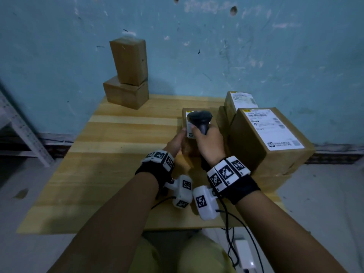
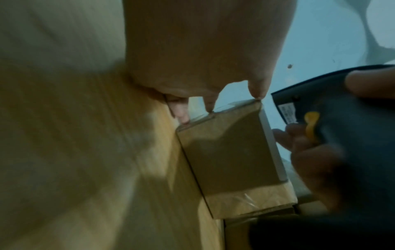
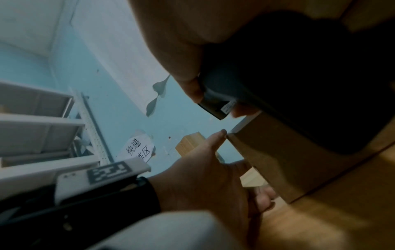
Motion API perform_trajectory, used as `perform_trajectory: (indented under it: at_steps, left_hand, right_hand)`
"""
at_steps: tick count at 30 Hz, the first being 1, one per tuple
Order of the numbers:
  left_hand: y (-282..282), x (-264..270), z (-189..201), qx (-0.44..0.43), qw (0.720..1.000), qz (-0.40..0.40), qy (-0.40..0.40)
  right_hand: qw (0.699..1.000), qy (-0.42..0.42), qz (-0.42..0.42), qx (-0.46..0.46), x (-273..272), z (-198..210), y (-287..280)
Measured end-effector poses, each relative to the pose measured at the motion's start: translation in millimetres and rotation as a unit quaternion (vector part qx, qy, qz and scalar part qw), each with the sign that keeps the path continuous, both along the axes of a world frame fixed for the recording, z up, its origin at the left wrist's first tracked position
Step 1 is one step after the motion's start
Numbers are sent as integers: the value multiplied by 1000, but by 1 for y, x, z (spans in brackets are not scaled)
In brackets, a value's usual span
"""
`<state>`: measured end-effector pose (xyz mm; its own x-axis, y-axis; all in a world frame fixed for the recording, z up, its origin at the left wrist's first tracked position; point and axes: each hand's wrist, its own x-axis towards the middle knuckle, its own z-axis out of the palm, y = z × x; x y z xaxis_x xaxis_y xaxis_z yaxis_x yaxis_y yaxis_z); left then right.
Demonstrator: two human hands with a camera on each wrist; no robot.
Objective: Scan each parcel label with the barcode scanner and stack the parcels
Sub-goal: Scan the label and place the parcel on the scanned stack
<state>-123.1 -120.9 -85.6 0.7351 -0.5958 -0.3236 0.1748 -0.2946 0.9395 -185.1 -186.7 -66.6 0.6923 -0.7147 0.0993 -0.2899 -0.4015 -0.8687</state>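
Right hand (image 1: 209, 143) gripped scanner (image 1: 200, 119) above small parcel (image 1: 189, 148) label. Left hand (image 1: 175, 142) fingers (image 2: 210, 103) clasped that parcel's side, standing on surface (image 1: 118, 154).

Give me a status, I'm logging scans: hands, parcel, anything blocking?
Right hand grips scanner, aimed down at the label. Left hand steadies small parcel on table. Two parcels stacked at back left. Nothing blocking.
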Motion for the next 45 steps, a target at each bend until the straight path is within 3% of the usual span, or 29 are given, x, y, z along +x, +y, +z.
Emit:
perform_trajectory:
  at_steps: [5, 8, 15, 19, 35, 40, 45]
  left_hand:
    - [1, -3, 1, 20, 1000, 5, -12]
    - [-3, -3, 4, -2, 1000, -9, -7]
    - [-16, 12, 1, 51, 997, -46, -27]
    - [-21, 19, -7, 67, 997, -18, -34]
    - [-17, 21, -22, 80, 991, -47, -100]
    - [-11, 22, -37, 53, 989, -68, -119]
    - [-7, 19, -41, -61, 991, -89, -79]
  right_hand:
    - [997, 36, 4, -65, -3, -2, 3]
    - [998, 37, 15, -53, 0, -6, 4]
    - [994, 86, 24, -67, -1, -6, -6]
    - [993, 90, 29, -66, -1, -7, -7]
    - [993, 105, 23, -51, 2, -10, -12]
    - [995, 89, 35, -1, 1, -5, -10]
    - [997, 74, 28, 25, 3, -5, -6]
